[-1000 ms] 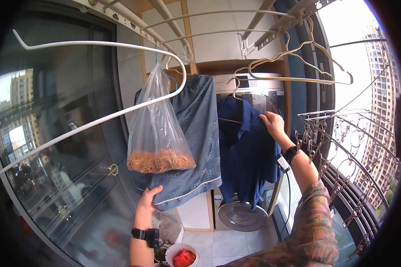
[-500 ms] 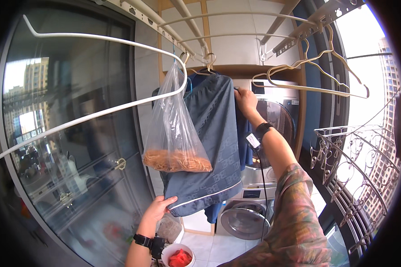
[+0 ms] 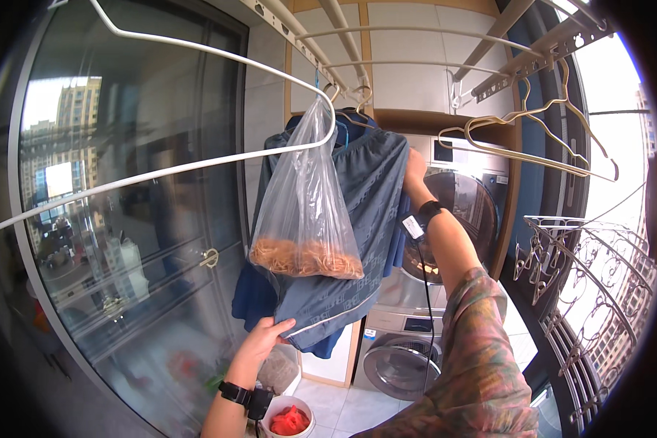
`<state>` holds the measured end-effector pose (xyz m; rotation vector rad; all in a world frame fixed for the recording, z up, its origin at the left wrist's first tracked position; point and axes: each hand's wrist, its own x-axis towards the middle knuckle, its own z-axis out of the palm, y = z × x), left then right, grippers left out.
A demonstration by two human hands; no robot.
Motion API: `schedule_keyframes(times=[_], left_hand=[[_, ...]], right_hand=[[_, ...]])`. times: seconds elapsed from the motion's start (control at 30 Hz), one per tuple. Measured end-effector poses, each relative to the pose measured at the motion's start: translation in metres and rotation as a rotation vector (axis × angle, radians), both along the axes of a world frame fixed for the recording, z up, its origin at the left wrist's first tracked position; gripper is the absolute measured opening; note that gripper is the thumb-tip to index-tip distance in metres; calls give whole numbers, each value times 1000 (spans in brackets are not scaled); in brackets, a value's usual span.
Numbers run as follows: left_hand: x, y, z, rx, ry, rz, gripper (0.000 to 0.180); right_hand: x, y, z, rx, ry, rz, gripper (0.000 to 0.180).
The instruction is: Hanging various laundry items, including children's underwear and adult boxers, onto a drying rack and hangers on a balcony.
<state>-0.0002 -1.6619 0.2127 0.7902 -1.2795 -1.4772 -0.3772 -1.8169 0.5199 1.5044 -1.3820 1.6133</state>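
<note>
A pair of blue-grey patterned shorts (image 3: 376,171) with a pale-piped hem hangs spread out in front of me. My left hand (image 3: 261,342) pinches the lower left corner of the hem. Up at the waist, my right hand (image 3: 415,168) is closed on the right edge, its fingertips hidden behind the cloth. A clear plastic bag (image 3: 306,190) hangs in front of the shorts and covers part of them; tan, noodle-like coils (image 3: 306,258) fill its bottom. Darker blue clothing (image 3: 252,296) hangs behind on a hanger (image 3: 363,98).
A large white wire hanger (image 3: 197,166) crosses the near left. Gold hangers (image 3: 540,150) hang from the rack (image 3: 431,64) at right. Two front-loading machines (image 3: 401,365) are stacked behind. A glass door (image 3: 124,255) stands left, a white bucket (image 3: 304,431) with red cloth below.
The view has shifted, so most things sit further right. The waist has swung out beside the bag, with more of the dark blue clothing showing. Both hands keep their hold.
</note>
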Motion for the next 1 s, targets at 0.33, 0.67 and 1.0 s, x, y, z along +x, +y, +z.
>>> schedule_keyframes(times=[0.33,0.67,1.0], left_hand=[[1,-2,2,12,42,22,33],[5,-5,0,15,46,6,33],[6,-6,-3,45,49,38,35]], right_hand=[[14,18,8,58,14,20,32],[16,-39,13,-57,-60,168,35],[11,-75,-13,-113,-4,400,43]])
